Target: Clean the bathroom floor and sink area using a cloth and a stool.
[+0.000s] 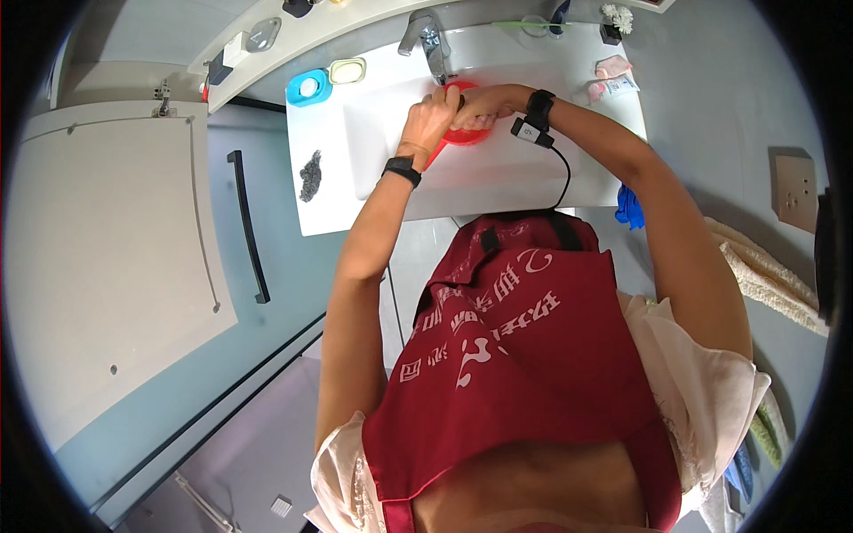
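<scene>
My left hand [430, 123] and my right hand [483, 110] meet over a red plastic scoop [466, 138] in the white washbasin [380, 146]. A small dark object [461, 102] shows between them, against the fingers of my left hand; most of it is hidden. The fingers of my right hand are curled, and what they hold cannot be seen. From under my left wrist, the scoop's red handle [435, 156] slants toward me. Just behind the hands stands a chrome faucet [434, 50]. Each wrist wears a black band, and a cable runs from the right one.
On the left ledge lie a blue soap dish [298, 93], a pale yellow dish [348, 70] and a dark grey scouring pad [310, 176]. A pink-and-white tube [616, 86] rests at the right. An open cabinet door [126, 233] stands left; towels [766, 273] hang right.
</scene>
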A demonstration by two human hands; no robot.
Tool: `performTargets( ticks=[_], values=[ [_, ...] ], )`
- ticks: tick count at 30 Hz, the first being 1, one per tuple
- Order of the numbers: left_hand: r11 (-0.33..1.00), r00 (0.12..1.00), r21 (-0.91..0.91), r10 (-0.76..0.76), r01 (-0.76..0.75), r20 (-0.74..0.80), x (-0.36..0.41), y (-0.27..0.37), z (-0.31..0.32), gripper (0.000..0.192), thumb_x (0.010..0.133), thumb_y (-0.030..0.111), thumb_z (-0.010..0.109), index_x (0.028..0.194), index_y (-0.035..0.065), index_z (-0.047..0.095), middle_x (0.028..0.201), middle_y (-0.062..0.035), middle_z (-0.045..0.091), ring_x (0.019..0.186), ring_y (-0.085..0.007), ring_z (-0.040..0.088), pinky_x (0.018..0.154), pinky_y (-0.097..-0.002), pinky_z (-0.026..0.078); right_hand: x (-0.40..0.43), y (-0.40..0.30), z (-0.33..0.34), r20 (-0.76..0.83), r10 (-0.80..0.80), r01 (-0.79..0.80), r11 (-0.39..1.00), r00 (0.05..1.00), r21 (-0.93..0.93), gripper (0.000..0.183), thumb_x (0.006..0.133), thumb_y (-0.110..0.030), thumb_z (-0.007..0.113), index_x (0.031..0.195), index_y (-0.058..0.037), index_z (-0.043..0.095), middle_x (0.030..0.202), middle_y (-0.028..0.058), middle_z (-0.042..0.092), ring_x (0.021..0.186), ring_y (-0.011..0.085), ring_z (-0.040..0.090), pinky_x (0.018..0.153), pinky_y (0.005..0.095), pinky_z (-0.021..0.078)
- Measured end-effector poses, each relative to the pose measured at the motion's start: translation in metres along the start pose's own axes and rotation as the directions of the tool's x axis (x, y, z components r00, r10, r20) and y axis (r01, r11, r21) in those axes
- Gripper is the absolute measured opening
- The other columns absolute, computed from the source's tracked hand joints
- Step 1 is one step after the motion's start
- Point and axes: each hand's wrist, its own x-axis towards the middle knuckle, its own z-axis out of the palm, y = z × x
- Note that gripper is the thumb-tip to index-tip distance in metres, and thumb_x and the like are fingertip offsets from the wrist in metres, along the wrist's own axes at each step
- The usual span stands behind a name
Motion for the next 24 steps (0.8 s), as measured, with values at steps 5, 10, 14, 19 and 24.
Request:
performTargets(
  ticks=[5, 10, 14, 19, 24],
  values=[
    [0.984, 0.954, 0.033, -0.178, 0.175, 0.241, -0.01, -0.012, 0.013, 0.021, 0.088, 0.006, 0.061, 0.103, -0.0013, 0.049, 0.08, -0.023, 0.068, 0.073, -0.0401, 0.07, 0.064, -0.0457, 0.059, 0.024, 0.009, 0.004, -0.356, -0.165, 0.013, 0.919, 0.92, -0.393, 0.027, 0.081, -0.021, 0.066, 0.061, -0.0105, 0.051, 0.054, -0.0004, 0.051, 0.042, 0.01, 0.044, 0.04, 0.0286, 0.0302],
    [0.932, 0.888, -0.077, -0.311, 0.355, 0.339, -0.005, -0.009, 0.012, 0.027, 0.083, 0.003, 0.061, 0.107, -0.0063, 0.052, 0.084, -0.0296, 0.069, 0.08, -0.045, 0.07, 0.07, -0.0504, 0.058, 0.021, 0.002, 0.022, -0.399, -0.573, 0.082, 0.636, 0.716, -0.767, 0.029, 0.081, -0.024, 0.07, 0.095, -0.0003, 0.06, 0.083, 0.0192, 0.068, 0.079, 0.0365, 0.064, 0.073, 0.0462, 0.0494],
    [0.874, 0.837, -0.159, -0.366, 0.459, 0.406, 0.016, 0.004, 0.017, 0.032, 0.081, 0.003, 0.06, 0.109, -0.0106, 0.056, 0.089, -0.0332, 0.068, 0.085, -0.0484, 0.069, 0.076, -0.0521, 0.057, 0.014, 0.015, 0.006, -0.437, -0.588, -0.046, 0.561, 0.68, -0.826, 0.027, 0.084, -0.024, 0.068, 0.098, -0.0021, 0.063, 0.085, 0.02, 0.069, 0.083, 0.0393, 0.067, 0.072, 0.0493, 0.0513],
    [0.74, 0.768, -0.28, -0.469, 0.611, 0.436, 0.008, 0.002, 0.021, 0.027, 0.079, 0.005, 0.061, 0.102, -0.0084, 0.064, 0.094, -0.0315, 0.069, 0.095, -0.0458, 0.068, 0.082, -0.0501, 0.055, 0.023, 0.012, 0.008, -0.399, -0.606, -0.18, 0.39, 0.688, -0.903, 0.019, 0.089, -0.018, 0.06, 0.099, -0.0026, 0.063, 0.087, 0.0212, 0.069, 0.084, 0.0394, 0.068, 0.074, 0.0495, 0.0527],
    [0.586, 0.782, -0.52, -0.425, 0.621, 0.455, -0.036, -0.028, -0.006, 0.022, 0.079, 0.007, 0.061, 0.097, -0.0024, 0.071, 0.098, -0.0271, 0.07, 0.097, -0.0425, 0.068, 0.084, -0.0462, 0.054, 0.057, -0.008, 0.043, -0.342, -0.643, -0.155, 0.329, 0.685, -0.931, 0.018, 0.088, -0.016, 0.06, 0.102, -0.0038, 0.063, 0.086, 0.0217, 0.069, 0.082, 0.04, 0.068, 0.071, 0.0499, 0.0534]
  ],
)
